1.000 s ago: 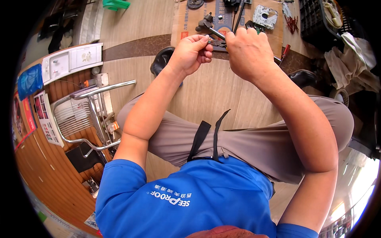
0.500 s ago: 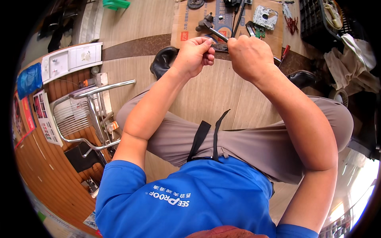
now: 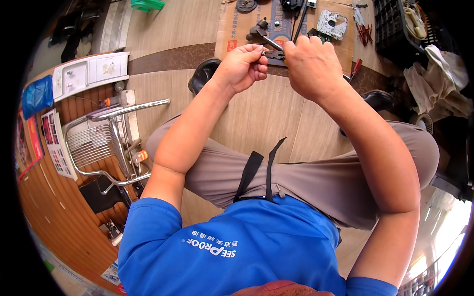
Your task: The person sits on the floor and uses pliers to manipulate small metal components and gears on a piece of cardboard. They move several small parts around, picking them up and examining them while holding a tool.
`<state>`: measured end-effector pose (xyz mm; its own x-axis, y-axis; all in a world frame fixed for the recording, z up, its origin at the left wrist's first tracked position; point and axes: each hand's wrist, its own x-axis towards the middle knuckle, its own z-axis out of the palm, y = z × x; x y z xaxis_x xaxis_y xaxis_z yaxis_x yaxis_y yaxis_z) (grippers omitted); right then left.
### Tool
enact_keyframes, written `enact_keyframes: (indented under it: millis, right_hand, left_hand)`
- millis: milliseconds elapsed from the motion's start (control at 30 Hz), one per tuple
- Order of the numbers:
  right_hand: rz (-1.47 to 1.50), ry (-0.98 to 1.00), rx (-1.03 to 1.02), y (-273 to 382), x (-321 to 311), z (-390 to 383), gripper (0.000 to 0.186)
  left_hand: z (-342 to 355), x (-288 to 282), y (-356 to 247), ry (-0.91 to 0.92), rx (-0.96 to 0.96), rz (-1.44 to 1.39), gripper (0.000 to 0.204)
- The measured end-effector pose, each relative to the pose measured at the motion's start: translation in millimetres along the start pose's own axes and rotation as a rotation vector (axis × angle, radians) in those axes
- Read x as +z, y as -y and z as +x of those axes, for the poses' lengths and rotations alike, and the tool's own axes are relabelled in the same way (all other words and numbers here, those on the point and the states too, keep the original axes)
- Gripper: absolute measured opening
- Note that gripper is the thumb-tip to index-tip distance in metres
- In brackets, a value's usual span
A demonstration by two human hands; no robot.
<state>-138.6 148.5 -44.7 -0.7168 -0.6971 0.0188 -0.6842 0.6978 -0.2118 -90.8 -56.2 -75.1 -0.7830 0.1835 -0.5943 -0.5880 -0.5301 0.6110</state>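
My right hand point(image 3: 313, 66) is wrapped round a pair of pliers; their dark jaws point(image 3: 274, 55) point left toward my other hand. Thumb and fingertips of my left hand point(image 3: 242, 68) pinch a small piece point(image 3: 263, 53) right at the tip of the jaws, mostly hidden by the fingers. Just beyond, a hammer point(image 3: 266, 38) lies on a flattened cardboard sheet point(image 3: 229, 24), its handle end passing behind my right hand. A silver drive-like metal part point(image 3: 332, 24) sits on the cardboard past my right hand, with a green circuit board beside it.
Red-handled screwdriver point(image 3: 356, 66) by the cardboard's right edge; red wires point(image 3: 364, 34) beyond it. At right stand a black crate point(image 3: 395, 24) and cloths point(image 3: 437, 84). A chrome-framed chair point(image 3: 94, 143) is at left, a green plastic thing point(image 3: 147, 5) far left. My shoes flank the work.
My right hand has turned slightly and its knuckles have risen a little, with the plier jaws still against the left fingertips. The left hand has barely moved; the view has shifted slightly.
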Motion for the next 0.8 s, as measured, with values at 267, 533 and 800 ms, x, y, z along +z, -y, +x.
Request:
enact_keyframes:
  millis: [267,533,800]
  right_hand:
    - [-0.002,0.014,0.020,1,-4,-1,0.024]
    - [0.047,0.103,0.063,-1,-8,1,0.015]
    - [0.132,0.016,0.113,-8,-5,-1,0.017]
  left_hand:
    - [1,6,0,-0.028,0.044,0.074,0.015]
    - [0,14,4,-0.115,0.137,0.269,0.015]
    - [5,1,3,0.035,0.089,-0.017,0.014]
